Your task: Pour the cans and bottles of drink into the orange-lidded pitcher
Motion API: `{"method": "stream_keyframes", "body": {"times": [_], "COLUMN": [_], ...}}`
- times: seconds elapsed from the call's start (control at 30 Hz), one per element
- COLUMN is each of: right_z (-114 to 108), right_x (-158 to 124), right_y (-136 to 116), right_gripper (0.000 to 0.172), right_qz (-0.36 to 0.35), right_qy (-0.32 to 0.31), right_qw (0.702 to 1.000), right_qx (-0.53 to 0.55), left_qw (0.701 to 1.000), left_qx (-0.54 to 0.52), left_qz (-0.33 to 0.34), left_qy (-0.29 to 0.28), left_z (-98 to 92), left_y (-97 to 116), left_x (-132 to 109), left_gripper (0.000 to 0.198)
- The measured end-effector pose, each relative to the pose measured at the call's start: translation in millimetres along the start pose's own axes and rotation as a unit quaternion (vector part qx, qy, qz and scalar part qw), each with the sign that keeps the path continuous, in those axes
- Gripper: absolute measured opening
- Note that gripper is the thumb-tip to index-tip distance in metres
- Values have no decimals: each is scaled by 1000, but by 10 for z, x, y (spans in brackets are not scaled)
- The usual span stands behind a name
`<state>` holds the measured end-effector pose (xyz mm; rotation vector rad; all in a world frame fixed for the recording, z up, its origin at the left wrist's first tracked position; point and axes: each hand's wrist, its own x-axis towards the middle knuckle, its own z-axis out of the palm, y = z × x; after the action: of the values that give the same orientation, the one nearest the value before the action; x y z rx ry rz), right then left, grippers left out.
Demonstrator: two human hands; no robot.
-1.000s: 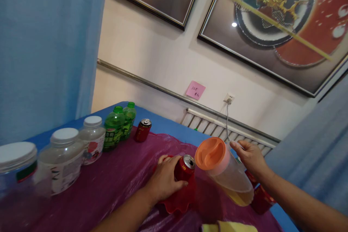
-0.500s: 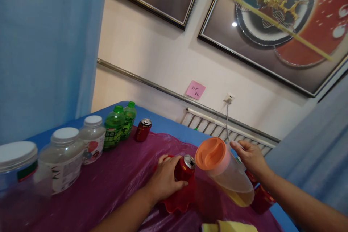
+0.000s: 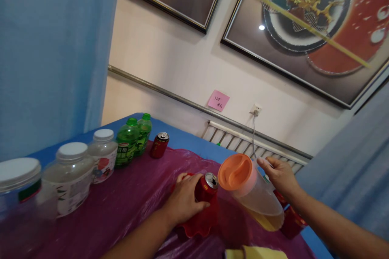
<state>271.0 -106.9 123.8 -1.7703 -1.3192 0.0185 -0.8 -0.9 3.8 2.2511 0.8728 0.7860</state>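
My left hand (image 3: 185, 196) is wrapped round a red drink can (image 3: 208, 186) whose top shows an opened hole. Beneath that can is a red object with a wavy rim (image 3: 197, 226), partly covered by my hand. My right hand (image 3: 279, 176) grips the handle of a clear plastic pitcher (image 3: 258, 202) with an orange lid. The pitcher is tilted left, its lid close to the can's top, and some yellowish liquid lies low along its side. I cannot see any liquid passing between pitcher and can.
To the left stand clear jars with white lids (image 3: 73, 178), green bottles (image 3: 127, 145) and another red can (image 3: 160, 145). More red cans (image 3: 293, 222) sit behind the pitcher. A folded yellow cloth (image 3: 261, 253) lies at the front edge. Purple plastic sheeting (image 3: 130, 206) covers the blue table.
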Motion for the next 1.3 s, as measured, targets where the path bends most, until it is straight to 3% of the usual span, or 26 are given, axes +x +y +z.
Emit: {"method": "stream_keyframes", "body": {"times": [1.3], "right_z": [-41], "right_x": [6], "right_y": [-47], "right_gripper": [55], "right_qz": [4], "right_qy": [-5], "right_qw": [1000], "right_qx": [-7], "left_qw": [1000], "left_qx": [1], "left_qz": [-4], "left_qy": [-1], "left_z": [-4], "left_y": [4], "left_x": [0], "left_gripper": [77]}}
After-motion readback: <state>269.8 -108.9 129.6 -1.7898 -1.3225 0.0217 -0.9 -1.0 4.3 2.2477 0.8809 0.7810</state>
